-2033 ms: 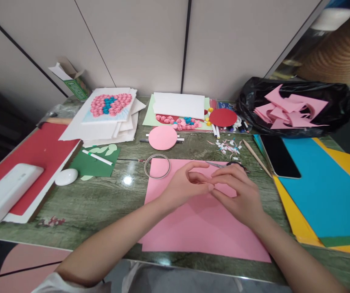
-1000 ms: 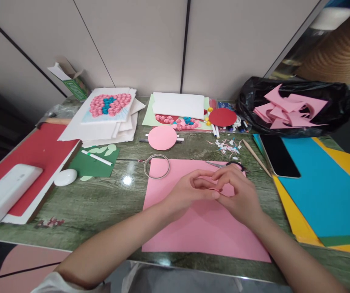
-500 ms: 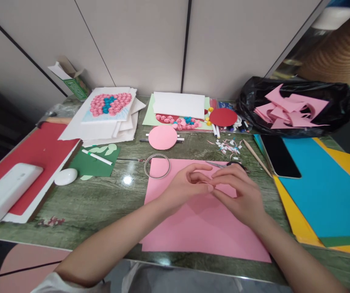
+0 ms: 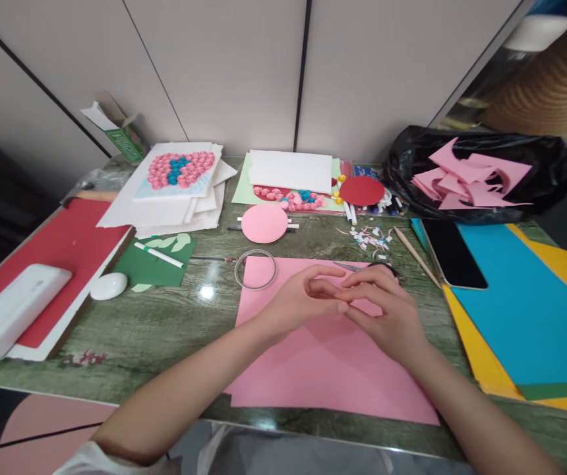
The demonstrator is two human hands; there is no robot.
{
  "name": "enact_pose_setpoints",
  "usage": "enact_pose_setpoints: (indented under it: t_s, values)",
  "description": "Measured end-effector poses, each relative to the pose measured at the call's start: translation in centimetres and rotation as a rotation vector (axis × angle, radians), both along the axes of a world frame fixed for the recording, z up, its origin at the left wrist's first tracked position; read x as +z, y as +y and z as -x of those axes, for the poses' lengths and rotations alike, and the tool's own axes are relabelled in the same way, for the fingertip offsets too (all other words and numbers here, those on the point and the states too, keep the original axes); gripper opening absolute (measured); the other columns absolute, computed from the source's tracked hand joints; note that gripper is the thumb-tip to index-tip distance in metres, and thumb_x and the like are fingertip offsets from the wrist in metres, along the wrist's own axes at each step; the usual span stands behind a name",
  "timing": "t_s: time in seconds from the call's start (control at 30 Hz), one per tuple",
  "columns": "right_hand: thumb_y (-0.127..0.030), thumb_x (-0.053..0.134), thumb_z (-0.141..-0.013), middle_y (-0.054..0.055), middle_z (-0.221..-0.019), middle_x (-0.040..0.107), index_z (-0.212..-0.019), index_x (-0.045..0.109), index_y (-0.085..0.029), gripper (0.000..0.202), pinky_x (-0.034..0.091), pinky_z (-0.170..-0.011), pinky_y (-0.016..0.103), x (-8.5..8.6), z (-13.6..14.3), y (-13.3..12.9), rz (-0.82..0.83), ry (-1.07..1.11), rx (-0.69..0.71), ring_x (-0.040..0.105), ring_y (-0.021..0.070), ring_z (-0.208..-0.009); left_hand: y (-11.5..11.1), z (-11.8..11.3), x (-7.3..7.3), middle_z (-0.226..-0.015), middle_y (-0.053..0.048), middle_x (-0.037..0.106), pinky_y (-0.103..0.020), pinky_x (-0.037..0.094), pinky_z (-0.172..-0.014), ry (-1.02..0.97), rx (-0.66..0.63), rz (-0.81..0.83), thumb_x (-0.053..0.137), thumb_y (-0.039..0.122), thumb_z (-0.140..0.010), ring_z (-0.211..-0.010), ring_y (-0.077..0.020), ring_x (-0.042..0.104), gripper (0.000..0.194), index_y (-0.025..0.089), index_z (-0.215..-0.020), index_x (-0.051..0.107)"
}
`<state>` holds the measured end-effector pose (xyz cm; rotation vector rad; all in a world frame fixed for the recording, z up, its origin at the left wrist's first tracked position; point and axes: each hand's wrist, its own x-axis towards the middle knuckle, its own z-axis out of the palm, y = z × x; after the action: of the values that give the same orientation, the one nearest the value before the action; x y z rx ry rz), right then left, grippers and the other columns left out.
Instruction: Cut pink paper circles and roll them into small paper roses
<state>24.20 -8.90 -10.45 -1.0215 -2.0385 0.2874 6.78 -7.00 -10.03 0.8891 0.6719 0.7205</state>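
Above a large pink sheet of paper (image 4: 323, 376), my left hand (image 4: 303, 300) and my right hand (image 4: 387, 307) meet fingertip to fingertip. Both are closed in a pinch, thumbs and fingers pressed together. Whatever lies between the fingertips is too small and too hidden to make out. Behind my right hand lie scissors (image 4: 350, 266), their handles partly covered by its fingers. A thin ring (image 4: 237, 274) rests on the sheet's far left corner, left of my left hand. Further back, a pink paper disc (image 4: 264, 223) lies across some pens.
At the right are blue paper (image 4: 531, 316), a phone (image 4: 454, 254), a wooden stick (image 4: 416, 256) and a black bag (image 4: 402, 158) of pink offcuts (image 4: 461, 175). A heart of paper rolls (image 4: 199, 168), a green sheet (image 4: 165, 274) and a white mouse (image 4: 109, 286) occupy the left.
My fingers have shifted slightly against each other, the right hand's fingertips a little over the left's. Both hands stay in the same place over the pink sheet.
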Motion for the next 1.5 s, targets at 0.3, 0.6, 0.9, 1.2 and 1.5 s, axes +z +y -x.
enact_pose_setpoints:
  t_s: [0.3, 0.6, 0.9, 1.2, 1.5]
  values:
    - [-0.018, 0.063, -0.080, 0.002, -0.079, 0.058, -0.070, 0.049, -0.021, 0.018, 0.041, -0.068, 0.036, 0.1, 0.3, -0.1, 0.008, 0.013, -0.024, 0.053, 0.0181, -0.076, -1.5, -1.3, -0.5, -0.083, -0.006, 0.069, -0.034, 0.043, -0.085, -0.136, 0.068, 0.131, 0.074, 0.014, -0.066, -0.086, -0.0171, 0.063, 0.042, 0.016, -0.105, 0.060]
    - [-0.014, 0.066, -0.077, 0.003, -0.083, 0.059, -0.085, 0.061, -0.023, 0.013, 0.044, -0.071, 0.037, 0.6, 0.2, -0.3, 0.011, 0.036, -0.018, 0.054, 0.0189, -0.080, -0.7, -0.6, -0.1, -0.071, 0.002, 0.066, -0.026, 0.044, -0.074, -0.076, 0.119, 0.145, 0.077, 0.014, -0.062, -0.066, -0.0089, 0.060, 0.040, 0.019, -0.099, 0.061]
    - [-0.014, 0.059, -0.084, 0.005, -0.097, 0.062, -0.101, 0.063, -0.028, 0.022, 0.045, -0.076, 0.038, 0.0, 0.1, -0.2, 0.054, -0.065, 0.105, 0.056, 0.0193, -0.091, 0.8, 1.0, 0.6, -0.069, 0.003, 0.062, -0.025, 0.044, -0.072, 0.101, -0.085, -0.081, 0.072, 0.012, -0.064, -0.068, -0.0093, 0.059, 0.037, 0.020, -0.099, 0.062]
    - [-0.016, 0.061, -0.082, 0.004, -0.091, 0.063, -0.093, 0.066, -0.028, 0.017, 0.044, -0.073, 0.038, -0.2, 0.1, -0.2, 0.041, -0.057, 0.027, 0.057, 0.0200, -0.086, 0.6, 0.5, 0.2, -0.072, 0.001, 0.064, -0.028, 0.044, -0.076, 0.058, -0.033, -0.065, 0.074, 0.013, -0.063, -0.072, -0.0112, 0.060, 0.038, 0.019, -0.099, 0.062]
    - [-0.018, 0.065, -0.079, 0.003, -0.080, 0.059, -0.074, 0.055, -0.022, 0.012, 0.043, -0.066, 0.036, -0.1, 0.3, -0.1, -0.014, 0.010, -0.043, 0.055, 0.0189, -0.076, -1.5, -1.3, -0.9, -0.081, -0.005, 0.070, -0.036, 0.043, -0.085, -0.148, 0.118, 0.139, 0.077, 0.016, -0.062, -0.085, -0.0182, 0.064, 0.043, 0.016, -0.102, 0.061]
